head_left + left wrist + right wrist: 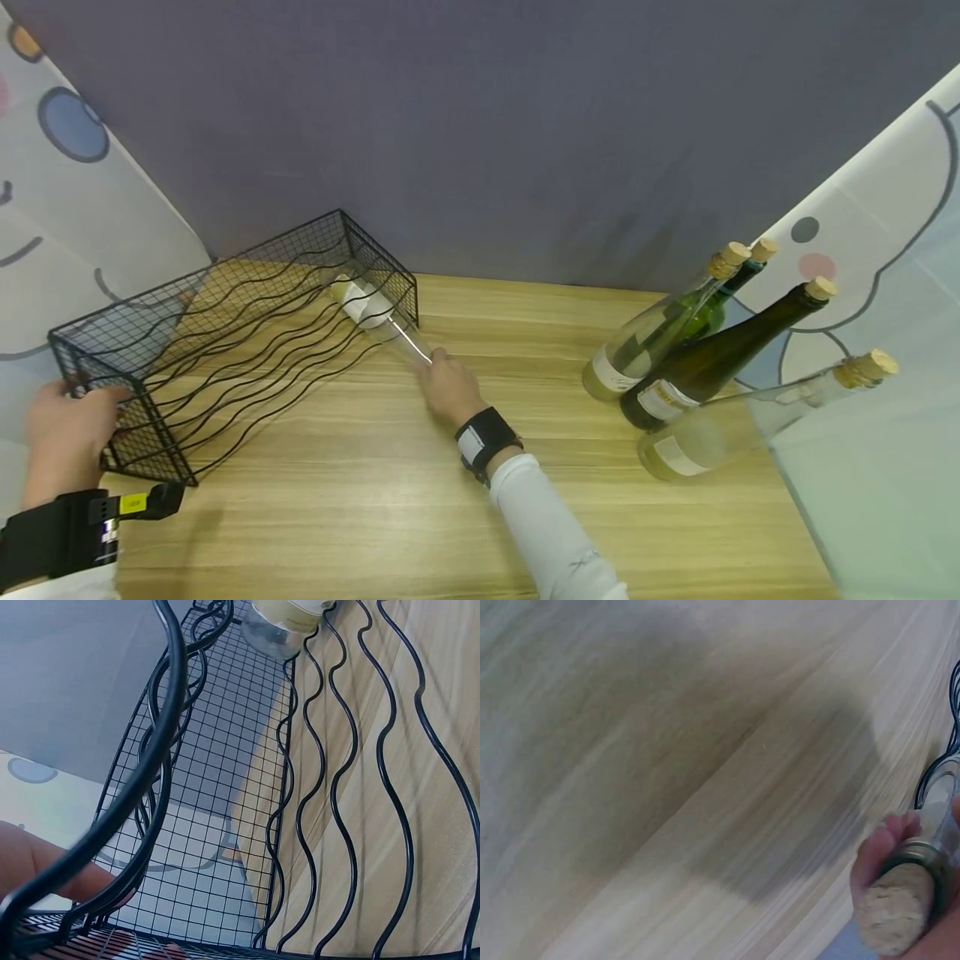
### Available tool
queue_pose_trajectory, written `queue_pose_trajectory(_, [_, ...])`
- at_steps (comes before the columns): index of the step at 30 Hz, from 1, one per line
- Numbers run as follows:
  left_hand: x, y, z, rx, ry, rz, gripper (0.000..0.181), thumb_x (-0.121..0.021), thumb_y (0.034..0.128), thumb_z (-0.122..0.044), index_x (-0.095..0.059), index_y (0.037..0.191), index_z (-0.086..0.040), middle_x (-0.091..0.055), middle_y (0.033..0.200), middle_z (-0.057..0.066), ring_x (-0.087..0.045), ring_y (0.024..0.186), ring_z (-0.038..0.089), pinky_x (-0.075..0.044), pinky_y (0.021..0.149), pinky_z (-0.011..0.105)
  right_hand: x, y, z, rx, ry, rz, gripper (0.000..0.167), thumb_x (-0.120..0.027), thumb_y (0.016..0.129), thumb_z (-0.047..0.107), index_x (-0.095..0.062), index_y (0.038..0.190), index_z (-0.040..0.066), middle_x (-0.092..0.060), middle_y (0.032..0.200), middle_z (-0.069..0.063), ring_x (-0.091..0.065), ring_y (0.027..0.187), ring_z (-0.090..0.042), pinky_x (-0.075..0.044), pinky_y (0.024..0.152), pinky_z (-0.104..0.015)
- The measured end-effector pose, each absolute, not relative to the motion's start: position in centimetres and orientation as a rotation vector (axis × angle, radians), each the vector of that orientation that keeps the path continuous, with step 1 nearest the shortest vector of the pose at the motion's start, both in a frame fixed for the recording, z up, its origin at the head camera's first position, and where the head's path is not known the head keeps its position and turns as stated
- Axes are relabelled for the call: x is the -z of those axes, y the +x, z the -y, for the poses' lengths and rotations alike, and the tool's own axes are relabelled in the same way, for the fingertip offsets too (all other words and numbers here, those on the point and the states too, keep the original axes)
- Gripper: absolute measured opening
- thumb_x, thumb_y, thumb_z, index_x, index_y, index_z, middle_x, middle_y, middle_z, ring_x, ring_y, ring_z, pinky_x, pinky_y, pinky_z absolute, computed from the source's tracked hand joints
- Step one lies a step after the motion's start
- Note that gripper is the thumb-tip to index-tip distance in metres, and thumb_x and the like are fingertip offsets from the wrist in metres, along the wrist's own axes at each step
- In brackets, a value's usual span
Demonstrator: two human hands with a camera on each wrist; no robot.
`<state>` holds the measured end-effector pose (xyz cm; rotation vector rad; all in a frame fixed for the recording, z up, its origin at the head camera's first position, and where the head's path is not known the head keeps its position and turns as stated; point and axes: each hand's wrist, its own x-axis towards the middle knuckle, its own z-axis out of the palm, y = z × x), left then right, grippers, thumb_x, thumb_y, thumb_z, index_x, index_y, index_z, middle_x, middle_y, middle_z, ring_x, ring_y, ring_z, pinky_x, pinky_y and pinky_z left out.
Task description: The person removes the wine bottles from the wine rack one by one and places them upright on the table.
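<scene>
My left hand (71,433) grips the near left end of a black wire wine rack (139,387) with wavy rods; a fingertip (94,885) shows at the wires in the left wrist view. A clear glass bottle (363,304) with a white label lies on its side, its base inside the rack's far right end. Around its neck the fingers of my right hand (452,392) are curled. In the right wrist view its cork (895,909) pokes out of the hand. The bottle's base (274,634) appears at the top of the left wrist view.
Several corked bottles stand on the right of the wooden table (525,350): a clear one (615,367), a green one (705,321) behind it, a dark one (667,396) and another clear one (686,454). A grey panel (480,150) rises behind the table.
</scene>
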<state>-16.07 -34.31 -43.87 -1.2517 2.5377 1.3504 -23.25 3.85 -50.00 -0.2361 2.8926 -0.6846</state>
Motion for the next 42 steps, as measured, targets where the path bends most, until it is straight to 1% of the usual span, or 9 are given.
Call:
queue_pose_trajectory(3, [43.6,-16.1,34.0,-1.325,-1.251,-2.537,0.074,-0.035,0.0984,-0.023,0.004,0.156,0.003,-0.001,0.162,0.031,-0.018,0.145,0.054,-0.028,0.113,0.068,50.1,-23.3,-3.9,0.624,-0.201,-2.893,0.043,-0.041,0.104,0.043,-0.055,0.116,0.004,-0.065,0.087,-0.011,-0.067,0.075,-0.027,-0.053,0.058,-0.037])
queue_pose_trajectory(10, [43.4,-16.1,33.8,-1.319,-1.248,-2.530,0.074,-0.035,0.0993,-0.024,0.004,0.156,0.003,0.003,0.162,0.030,-0.012,0.147,0.053,-0.027,0.114,0.068,50.1,-23.6,-4.2,0.593,-0.169,-2.869,0.041,-0.043,0.104,0.041,-0.053,0.120,0.005,-0.067,0.089,-0.013,-0.067,0.077,-0.029,-0.054,0.061,-0.038])
queue_pose_trajectory(17, [43.8,-16.4,34.1,-1.351,-1.293,-2.517,0.071,-0.033,0.0994,-0.022,0.003,0.157,0.000,-0.008,0.162,0.030,-0.022,0.144,0.052,-0.028,0.114,0.067,50.1,-23.7,-4.9,0.630,-0.205,-2.841,0.037,-0.045,0.104,0.038,-0.053,0.120,0.006,-0.067,0.089,-0.012,-0.065,0.074,-0.024,-0.054,0.061,-0.036])
queue_pose_trajectory(21, [44.0,-16.4,34.3,-1.376,-1.286,-2.512,0.068,-0.028,0.1005,-0.021,0.005,0.157,-0.001,-0.011,0.161,0.031,-0.024,0.142,0.052,-0.028,0.114,0.066,50.1,-23.7,-5.4,0.670,-0.197,-2.801,0.032,-0.046,0.104,0.033,-0.053,0.120,0.006,-0.067,0.090,-0.012,-0.061,0.073,-0.022,-0.051,0.059,-0.033])
queue_pose_trajectory(25, [44.1,-16.3,34.3,-1.366,-1.283,-2.536,0.066,-0.025,0.1007,-0.020,0.005,0.157,0.000,-0.013,0.161,0.031,-0.027,0.137,0.051,-0.030,0.112,0.065,49.8,-23.5,-5.5,0.716,-0.173,-2.765,0.034,-0.046,0.103,0.035,-0.054,0.119,0.007,-0.065,0.089,-0.010,-0.059,0.072,-0.022,-0.048,0.057,-0.032])
queue_pose_trajectory(29, [44.1,-16.2,34.2,-1.365,-1.288,-2.535,0.066,-0.024,0.1008,-0.018,0.005,0.157,0.000,-0.011,0.162,0.030,-0.027,0.139,0.052,-0.031,0.112,0.065,49.9,-23.3,-5.6,0.718,-0.156,-2.784,0.037,-0.046,0.102,0.037,-0.056,0.119,0.005,-0.065,0.089,-0.010,-0.061,0.075,-0.023,-0.050,0.059,-0.033])
queue_pose_trajectory(33, [44.1,-16.2,34.1,-1.360,-1.275,-2.541,0.065,-0.023,0.1011,-0.018,0.005,0.157,0.000,-0.011,0.162,0.030,-0.030,0.135,0.052,-0.034,0.107,0.065,50.3,-23.2,-5.7,0.636,-0.168,-2.873,0.041,-0.045,0.101,0.039,-0.060,0.112,0.003,-0.066,0.084,-0.010,-0.064,0.074,-0.024,-0.051,0.057,-0.034])
queue_pose_trajectory(39, [44.0,-16.3,34.1,-1.367,-1.281,-2.534,0.065,-0.022,0.1007,-0.018,0.007,0.156,0.000,-0.010,0.162,0.030,-0.027,0.139,0.052,-0.030,0.113,0.065,51.1,-23.1,-6.2,0.573,-0.221,-2.949,0.044,-0.045,0.101,0.044,-0.061,0.084,0.007,-0.058,0.070,-0.006,-0.056,0.060,-0.020,-0.044,0.048,-0.030])
queue_pose_trajectory(42, [44.0,-16.3,34.1,-1.367,-1.284,-2.537,0.065,-0.022,0.1003,-0.017,0.006,0.156,0.000,-0.013,0.161,0.032,-0.030,0.133,0.052,-0.030,0.112,0.065,51.3,-23.1,-6.5,0.589,-0.246,-2.943,0.047,-0.045,0.101,0.047,-0.060,0.081,0.007,-0.056,0.069,-0.005,-0.054,0.059,-0.019,-0.045,0.049,-0.031])
